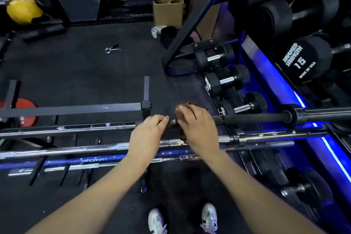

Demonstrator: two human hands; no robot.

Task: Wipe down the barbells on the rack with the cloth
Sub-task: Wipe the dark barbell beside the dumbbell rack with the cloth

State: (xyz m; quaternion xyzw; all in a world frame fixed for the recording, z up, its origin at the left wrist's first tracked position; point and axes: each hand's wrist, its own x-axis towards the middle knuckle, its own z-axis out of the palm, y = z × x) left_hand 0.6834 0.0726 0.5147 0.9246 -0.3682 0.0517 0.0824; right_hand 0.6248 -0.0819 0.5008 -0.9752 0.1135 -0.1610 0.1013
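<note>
Several barbells lie side by side across a low black rack (235, 138) in front of me. The farthest one is a dark barbell (250, 118) whose sleeve runs out to the right. My right hand (197, 127) grips a brown cloth (188, 106) wrapped around this bar's shaft. Just left of it, my left hand (148, 135) curls its fingers over the same bar. Nearer to me lie a chrome barbell (76, 150) and a blue barbell (106, 159) with white lettering.
A dumbbell rack (307, 59) with black dumbbells fills the right side, lit by a blue strip. Small dumbbells (226, 80) sit on its low shelf. A cardboard box (168, 10), a collar clip (112, 48) and a yellow ball (23, 12) lie on the dark floor beyond. My white shoes (209, 218) show below.
</note>
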